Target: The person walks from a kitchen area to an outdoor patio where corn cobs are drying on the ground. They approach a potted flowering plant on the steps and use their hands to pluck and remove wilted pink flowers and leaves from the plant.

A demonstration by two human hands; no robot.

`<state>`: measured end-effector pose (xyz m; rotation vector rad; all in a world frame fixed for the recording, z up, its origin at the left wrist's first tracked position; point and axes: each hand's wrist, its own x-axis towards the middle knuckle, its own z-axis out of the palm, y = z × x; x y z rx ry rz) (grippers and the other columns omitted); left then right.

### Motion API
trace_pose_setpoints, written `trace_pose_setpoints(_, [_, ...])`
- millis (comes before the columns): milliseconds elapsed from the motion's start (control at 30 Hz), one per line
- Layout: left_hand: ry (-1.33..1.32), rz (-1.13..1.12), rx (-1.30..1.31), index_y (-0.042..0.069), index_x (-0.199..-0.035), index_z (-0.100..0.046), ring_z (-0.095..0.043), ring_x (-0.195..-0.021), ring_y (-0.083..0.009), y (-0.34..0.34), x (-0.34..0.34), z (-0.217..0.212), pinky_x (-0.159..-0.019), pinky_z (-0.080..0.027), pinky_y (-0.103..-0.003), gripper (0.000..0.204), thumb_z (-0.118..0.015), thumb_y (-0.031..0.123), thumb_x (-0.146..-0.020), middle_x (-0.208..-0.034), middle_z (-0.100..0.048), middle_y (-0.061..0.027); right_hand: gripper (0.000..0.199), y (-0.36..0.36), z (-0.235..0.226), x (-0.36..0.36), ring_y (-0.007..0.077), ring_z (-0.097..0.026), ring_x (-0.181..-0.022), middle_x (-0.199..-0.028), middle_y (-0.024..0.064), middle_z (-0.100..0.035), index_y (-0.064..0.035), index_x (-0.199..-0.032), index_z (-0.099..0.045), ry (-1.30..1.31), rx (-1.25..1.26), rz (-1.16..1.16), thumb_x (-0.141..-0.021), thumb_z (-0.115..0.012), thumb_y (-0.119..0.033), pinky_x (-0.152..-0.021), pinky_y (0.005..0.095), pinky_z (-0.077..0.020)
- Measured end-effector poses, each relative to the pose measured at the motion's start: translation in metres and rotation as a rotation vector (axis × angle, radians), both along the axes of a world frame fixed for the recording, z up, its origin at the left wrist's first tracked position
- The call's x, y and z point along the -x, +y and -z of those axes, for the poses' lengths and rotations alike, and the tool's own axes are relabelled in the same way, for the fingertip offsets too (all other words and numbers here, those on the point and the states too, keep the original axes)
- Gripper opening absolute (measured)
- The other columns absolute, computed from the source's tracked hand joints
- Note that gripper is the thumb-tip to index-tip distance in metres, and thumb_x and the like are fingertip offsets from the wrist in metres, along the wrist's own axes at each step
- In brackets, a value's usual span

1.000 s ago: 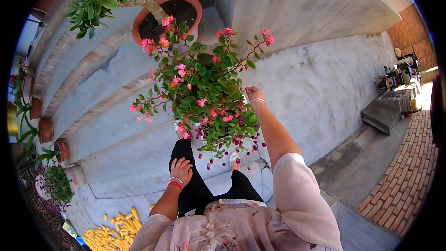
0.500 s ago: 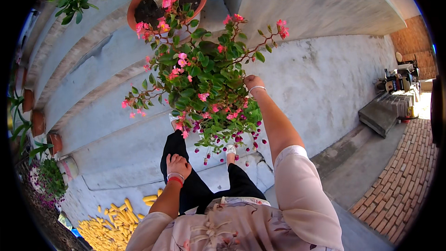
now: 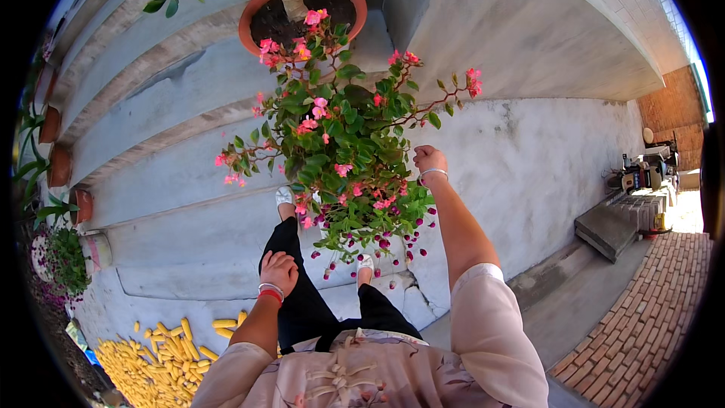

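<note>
A bushy begonia (image 3: 332,136) with dark green leaves and pink blooms fills the middle of the view; its pot is hidden. Just right of its foliage, my right hand (image 3: 429,159) is closed with the fingers curled in, a small gap away from the leaves. Whatever it may hold is too small or hidden to tell. My left hand (image 3: 279,270) lies on my black-trousered left thigh, its fingers stretched out and holding nothing. Below the begonia, close to my shoes, grows a lighter green plant with round purple flowers (image 3: 384,243).
Concrete steps (image 3: 181,128) curve up on the left, with terracotta pots (image 3: 60,166) along them. A thick-stemmed plant stands in a large round pot (image 3: 360,19) at the top. Yellow corn cobs (image 3: 162,363) lie lower left. A concrete wall (image 3: 521,15) rises at right; brick paving (image 3: 634,317) lies beyond.
My right hand has drawn slightly away from the begonia's leaves, to the right. My left hand stays on my thigh. The whole view has shifted a little.
</note>
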<state>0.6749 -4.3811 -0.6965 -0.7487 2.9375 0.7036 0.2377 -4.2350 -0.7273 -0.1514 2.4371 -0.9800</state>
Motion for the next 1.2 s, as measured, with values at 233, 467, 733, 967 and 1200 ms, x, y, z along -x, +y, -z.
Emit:
trace_pose_setpoints(233, [0.043, -0.013, 0.014, 0.011, -0.067, -0.058, -0.05, -0.097, -0.0182, -0.009, 0.005, -0.004, -0.095, -0.027, -0.039, 0.007, -0.052, 0.015, -0.07, -0.086, -0.06, -0.001, 0.021, -0.03, -0.044, -0.013, 0.0096, -0.055, -0.062, -0.07, 0.0045, -0.06, -0.0049, -0.095, -0.06, -0.043, 0.581, 0.08, -0.081, -0.044, -0.004, -0.055, 0.0215, -0.0444])
trace_pose_setpoints(467, [0.052, -0.018, 0.019, 0.012, -0.066, -0.059, -0.05, -0.097, -0.0179, -0.014, 0.003, -0.001, -0.095, -0.027, -0.039, 0.009, -0.052, 0.015, -0.07, -0.086, -0.06, -0.0004, 0.02, -0.093, -0.07, -0.032, 0.0113, -0.056, -0.06, -0.075, 0.004, -0.06, -0.0062, -0.097, -0.057, -0.558, 0.755, 0.328, -0.082, -0.044, -0.004, -0.054, 0.0231, -0.0454])
trace_pose_setpoints(733, [0.023, -0.022, -0.002, 0.012, -0.068, -0.058, -0.05, -0.098, -0.0166, -0.021, 0.002, -0.002, -0.096, -0.026, -0.038, 0.008, -0.053, 0.016, -0.07, -0.087, -0.06, 0.0009, 0.024, -0.137, -0.054, -0.019, 0.0187, -0.054, -0.083, -0.092, 0.006, -0.056, -0.0065, -0.092, -0.052, -0.75, 1.214, 0.732, -0.079, -0.053, -0.027, -0.072, 0.0318, -0.0463])
trace_pose_setpoints(967, [0.029, -0.015, 0.043, 0.013, -0.068, -0.06, -0.049, -0.1, -0.0162, -0.024, 0.004, -0.002, -0.096, -0.026, -0.037, 0.011, -0.051, 0.017, -0.071, -0.091, -0.06, 0.001, 0.037, -0.141, -0.051, 0.0, 0.0189, -0.055, -0.08, -0.091, 0.0055, -0.056, -0.005, -0.093, -0.053, -0.788, 1.308, 0.82, -0.08, -0.05, -0.04, -0.071, 0.0333, -0.0467])
trace_pose_setpoints(1200, [0.008, -0.013, 0.014, 0.012, -0.071, -0.061, -0.048, -0.101, -0.0165, -0.022, 0.001, -0.001, -0.096, -0.026, -0.038, 0.012, -0.051, 0.018, -0.072, -0.091, -0.06, 0.0005, 0.018, -0.137, -0.046, 0.005, 0.0156, -0.057, -0.074, -0.081, 0.0023, -0.058, -0.0079, -0.085, -0.055, -0.713, 1.226, 0.799, -0.08, -0.052, -0.025, -0.066, 0.0316, -0.0479])
